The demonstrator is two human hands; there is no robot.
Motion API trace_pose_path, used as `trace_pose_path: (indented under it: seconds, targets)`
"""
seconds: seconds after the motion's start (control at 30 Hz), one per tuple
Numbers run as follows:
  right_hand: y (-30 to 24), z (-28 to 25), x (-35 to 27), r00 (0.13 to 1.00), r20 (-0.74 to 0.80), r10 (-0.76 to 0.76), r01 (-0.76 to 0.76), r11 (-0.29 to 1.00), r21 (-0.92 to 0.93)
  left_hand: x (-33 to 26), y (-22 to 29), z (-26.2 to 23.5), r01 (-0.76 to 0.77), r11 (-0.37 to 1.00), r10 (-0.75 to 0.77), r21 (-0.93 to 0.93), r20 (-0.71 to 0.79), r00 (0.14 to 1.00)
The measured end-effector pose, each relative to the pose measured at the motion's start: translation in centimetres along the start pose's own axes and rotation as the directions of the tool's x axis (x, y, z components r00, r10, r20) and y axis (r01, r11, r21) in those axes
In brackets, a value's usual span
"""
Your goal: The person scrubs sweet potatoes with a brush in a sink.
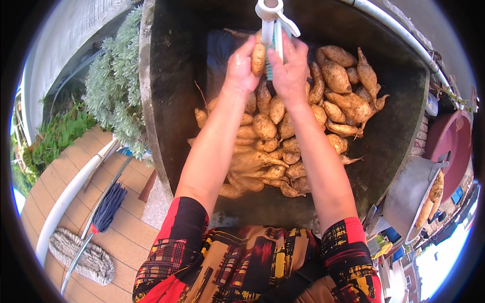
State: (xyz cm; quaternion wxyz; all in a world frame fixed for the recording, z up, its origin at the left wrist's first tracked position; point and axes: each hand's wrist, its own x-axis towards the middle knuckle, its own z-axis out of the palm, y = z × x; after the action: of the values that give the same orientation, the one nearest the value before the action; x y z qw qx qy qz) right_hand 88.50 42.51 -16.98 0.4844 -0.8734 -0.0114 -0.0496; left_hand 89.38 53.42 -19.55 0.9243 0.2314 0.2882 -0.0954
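My left hand is wrapped round a sweet potato, held upright below a white tap. Beside it, my right hand grips a scrubbing brush with teal bristles turned toward the sweet potato. The tap hides part of the brush. Under my forearms, a heap of sweet potatoes lies in a dark stone basin. Those at the right are smeared with soil, while several at the lower left sit in murky water.
A white pipe runs along the basin's far right edge. Outside to the right are a metal pot with sweet potatoes in it and a reddish tub. Left of the basin stand a silvery bush and mops on a tiled floor.
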Motion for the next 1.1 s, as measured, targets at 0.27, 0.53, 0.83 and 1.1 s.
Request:
trace_pose_path:
  seconds: [0.27,0.53,0.83,1.1]
  targets:
    - [-1.9,0.2,-4.1,0.990,0.024,-0.136,0.136,0.991,-0.003,1.3,1.1,-3.7,0.278,0.936,-0.198,-0.215,0.329,0.923]
    - [-2.7,0.0,-5.0,0.994,0.083,-0.075,0.062,0.986,0.155,1.8,0.9,-5.5,0.351,0.854,-0.113,-0.383,0.524,0.844]
    - [-1.8,0.0,-0.8,0.999,-0.009,-0.043,0.044,0.992,0.115,0.7,-0.4,-3.6,0.352,0.823,-0.114,-0.445,0.477,0.872]
    - [-1.3,-5.5,-7.0,0.979,0.204,0.029,-0.042,0.997,0.058,-0.7,3.4,-1.8,0.106,0.990,-0.092,-0.089,0.143,0.985]
